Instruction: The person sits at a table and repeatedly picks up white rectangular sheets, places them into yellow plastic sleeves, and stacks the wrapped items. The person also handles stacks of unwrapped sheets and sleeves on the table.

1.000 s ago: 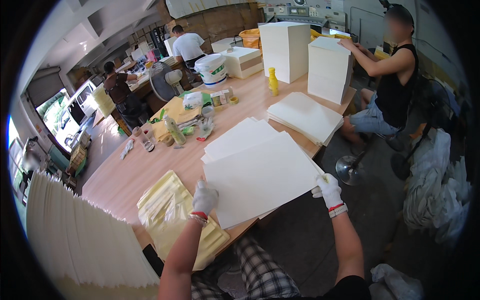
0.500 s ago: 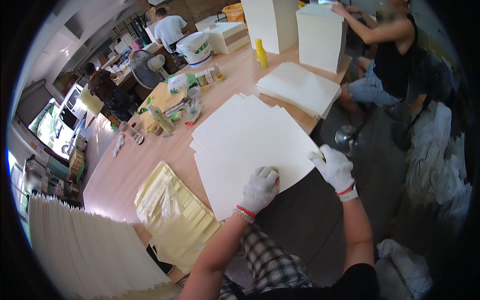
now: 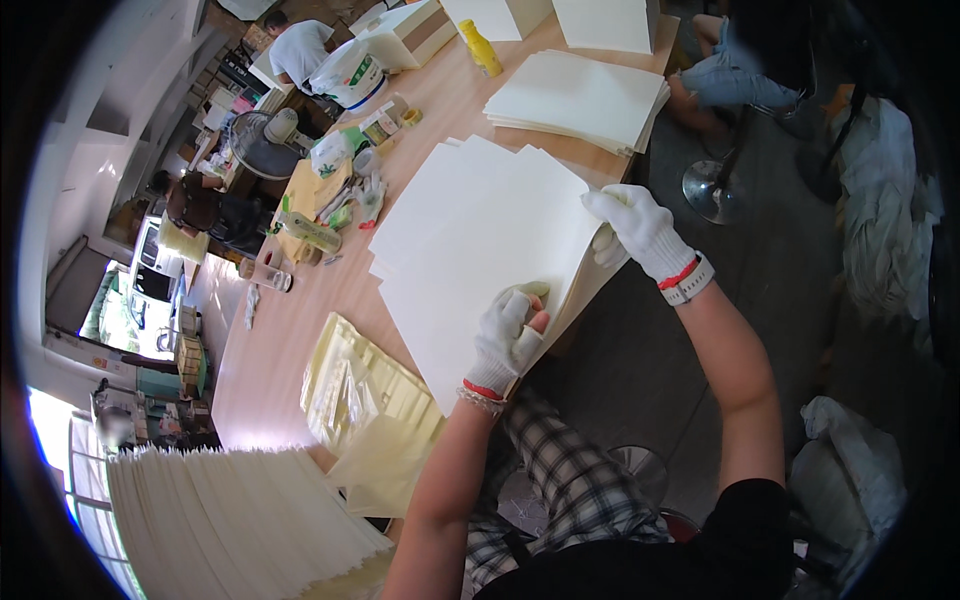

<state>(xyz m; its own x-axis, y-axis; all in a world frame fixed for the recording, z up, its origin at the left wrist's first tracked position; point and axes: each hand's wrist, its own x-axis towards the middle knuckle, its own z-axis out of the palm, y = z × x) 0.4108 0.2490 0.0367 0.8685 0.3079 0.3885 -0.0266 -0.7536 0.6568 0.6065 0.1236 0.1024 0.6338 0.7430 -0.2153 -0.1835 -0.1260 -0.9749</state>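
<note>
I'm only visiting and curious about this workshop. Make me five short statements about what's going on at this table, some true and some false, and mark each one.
1. The right hand pinches the edge of the white sheets. True.
2. Both of the person's hands are bare. False: the right hand and the left hand wear white gloves.
3. A yellow bottle stands on the table. True.
4. The fan is to the right of the bucket in the picture. False: the fan is to the left of the white bucket.
5. A pale yellow pile lies to the left of the left hand. True.
</note>
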